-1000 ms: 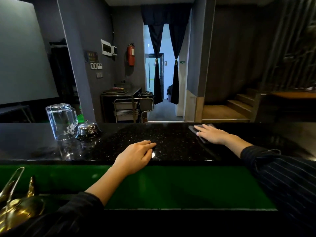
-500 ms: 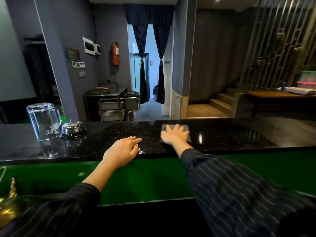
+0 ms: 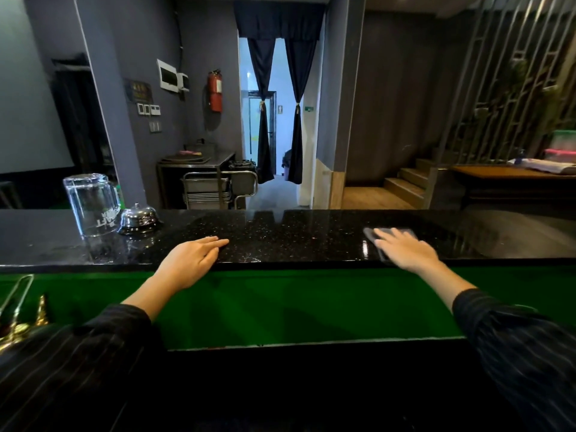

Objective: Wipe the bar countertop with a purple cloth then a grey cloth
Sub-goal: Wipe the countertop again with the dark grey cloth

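cloth [image 3: 409, 233] mostly hidden — right hand [image 3: 405, 252] covers it.

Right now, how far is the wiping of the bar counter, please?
Done: cannot be judged; the countertop shines evenly, no wiped streak shows. In hand: the right hand presses a greyish cloth flat on the counter, right of centre, while the left hand rests on the near edge. Left: probably the part around the upturned glass mug and bell; no second cloth is in view.

A bar or restaurant: a glossy black worktop [image 3: 296, 232] carries an upturned glass mug [image 3: 90, 204] and service bell [image 3: 138, 219]; a steel trolley [image 3: 215, 188] stands beyond.
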